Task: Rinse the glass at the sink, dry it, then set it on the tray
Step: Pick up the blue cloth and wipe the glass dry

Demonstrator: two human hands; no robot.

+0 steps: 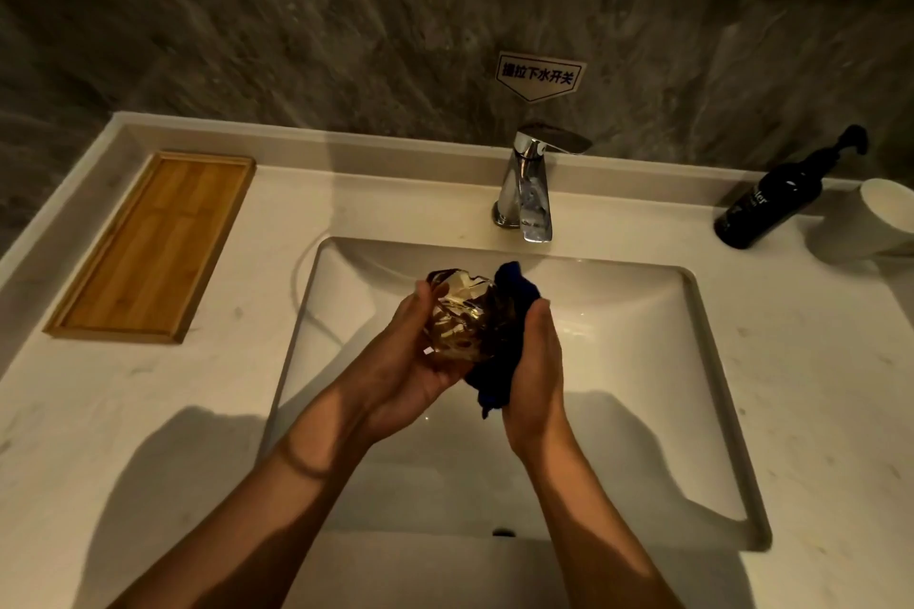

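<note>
Over the sink (643, 312), my left hand (410, 361) cups the faceted glass (457, 317), fingers curled round it, while my right hand (536, 361) presses a gripped dark blue cloth (509, 292) against it; probably slippery and fragile, best held round the body.

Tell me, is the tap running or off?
Off, as far as shows: no stream falls from the faucet spout into the sink.

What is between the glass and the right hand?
A dark blue cloth. In the head view it is bunched between the glass, which the left hand holds, and the right hand over the sink.
</note>
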